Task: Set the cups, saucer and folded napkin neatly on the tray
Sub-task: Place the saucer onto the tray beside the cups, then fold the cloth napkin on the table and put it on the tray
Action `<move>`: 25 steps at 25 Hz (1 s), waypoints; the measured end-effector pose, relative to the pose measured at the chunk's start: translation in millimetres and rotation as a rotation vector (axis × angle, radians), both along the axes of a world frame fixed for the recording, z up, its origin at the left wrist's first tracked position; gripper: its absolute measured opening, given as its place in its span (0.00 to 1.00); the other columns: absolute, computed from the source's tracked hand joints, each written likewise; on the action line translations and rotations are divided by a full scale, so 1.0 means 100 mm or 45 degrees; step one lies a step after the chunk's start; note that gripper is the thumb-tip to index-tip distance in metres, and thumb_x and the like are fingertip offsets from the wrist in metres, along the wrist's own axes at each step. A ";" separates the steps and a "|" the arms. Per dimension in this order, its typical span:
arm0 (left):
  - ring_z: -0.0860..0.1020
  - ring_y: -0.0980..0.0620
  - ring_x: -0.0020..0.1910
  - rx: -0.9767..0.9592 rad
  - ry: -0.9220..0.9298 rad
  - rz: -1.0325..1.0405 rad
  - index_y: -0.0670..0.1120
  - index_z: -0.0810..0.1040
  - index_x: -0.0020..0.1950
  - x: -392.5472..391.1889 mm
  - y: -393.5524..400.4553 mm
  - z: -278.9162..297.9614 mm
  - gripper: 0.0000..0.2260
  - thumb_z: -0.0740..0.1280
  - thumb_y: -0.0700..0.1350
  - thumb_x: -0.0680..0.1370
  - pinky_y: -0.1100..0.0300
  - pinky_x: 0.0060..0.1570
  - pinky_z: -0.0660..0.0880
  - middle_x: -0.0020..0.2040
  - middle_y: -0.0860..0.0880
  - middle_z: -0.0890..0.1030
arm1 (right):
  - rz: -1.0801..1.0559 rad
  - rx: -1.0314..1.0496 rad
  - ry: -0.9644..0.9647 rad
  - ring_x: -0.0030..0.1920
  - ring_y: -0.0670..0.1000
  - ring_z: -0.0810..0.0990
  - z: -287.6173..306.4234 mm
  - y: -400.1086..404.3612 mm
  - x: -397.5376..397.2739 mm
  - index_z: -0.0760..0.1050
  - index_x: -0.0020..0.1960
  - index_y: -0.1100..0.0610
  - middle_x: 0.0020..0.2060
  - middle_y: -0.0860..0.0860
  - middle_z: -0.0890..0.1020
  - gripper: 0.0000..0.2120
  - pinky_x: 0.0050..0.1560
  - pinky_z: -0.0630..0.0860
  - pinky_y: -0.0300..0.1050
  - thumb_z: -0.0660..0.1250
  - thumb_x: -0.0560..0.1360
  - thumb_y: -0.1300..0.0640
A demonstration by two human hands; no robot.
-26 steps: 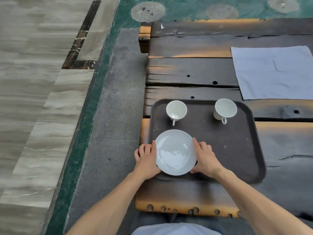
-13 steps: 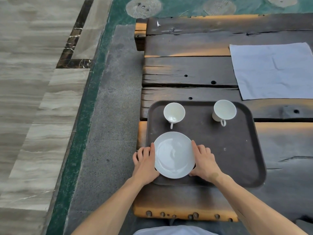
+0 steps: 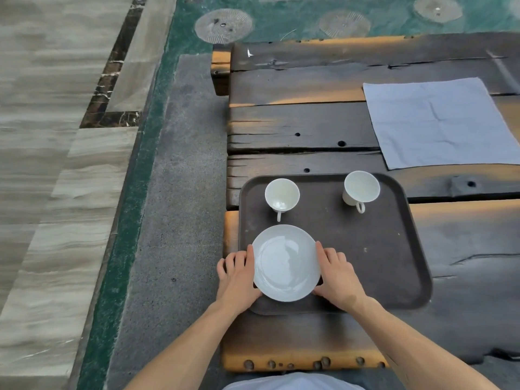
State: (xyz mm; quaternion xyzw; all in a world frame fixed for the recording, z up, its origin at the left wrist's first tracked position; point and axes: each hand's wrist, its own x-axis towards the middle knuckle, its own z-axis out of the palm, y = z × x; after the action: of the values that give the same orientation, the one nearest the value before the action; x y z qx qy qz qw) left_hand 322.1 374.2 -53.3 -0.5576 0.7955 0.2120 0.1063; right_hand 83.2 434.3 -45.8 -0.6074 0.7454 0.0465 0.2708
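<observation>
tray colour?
Dark brown, matte; the tray shows plainly in the head view.

I see a glossy white saucer (image 3: 285, 263), seemingly glazed ceramic, throwing soft reflections. The two cups (image 3: 282, 195) (image 3: 360, 187) share that smooth white glaze. Under them the tray (image 3: 388, 257) looks dark brown and matt, faintly grainy. The table (image 3: 295, 122) is rough, weathered dark wood, cracked and bored with holes. On it I make out a pale grey cloth napkin (image 3: 441, 122), matt and creased.
</observation>
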 end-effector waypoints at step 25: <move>0.75 0.46 0.61 0.245 -0.055 -0.619 0.52 0.76 0.61 -2.42 0.92 0.74 0.14 0.61 0.53 0.77 0.52 0.54 0.72 0.60 0.49 0.76 | -0.231 -0.098 0.074 0.62 0.57 0.76 0.65 1.48 -1.78 0.75 0.64 0.51 0.60 0.53 0.80 0.16 0.58 0.74 0.50 0.59 0.78 0.49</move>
State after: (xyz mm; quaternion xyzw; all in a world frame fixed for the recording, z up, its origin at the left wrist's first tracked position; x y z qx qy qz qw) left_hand 80.5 466.0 20.7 -0.3418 0.8798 0.2429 0.2237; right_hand -94.5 582.1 19.4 -0.5458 0.8060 0.0108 0.2289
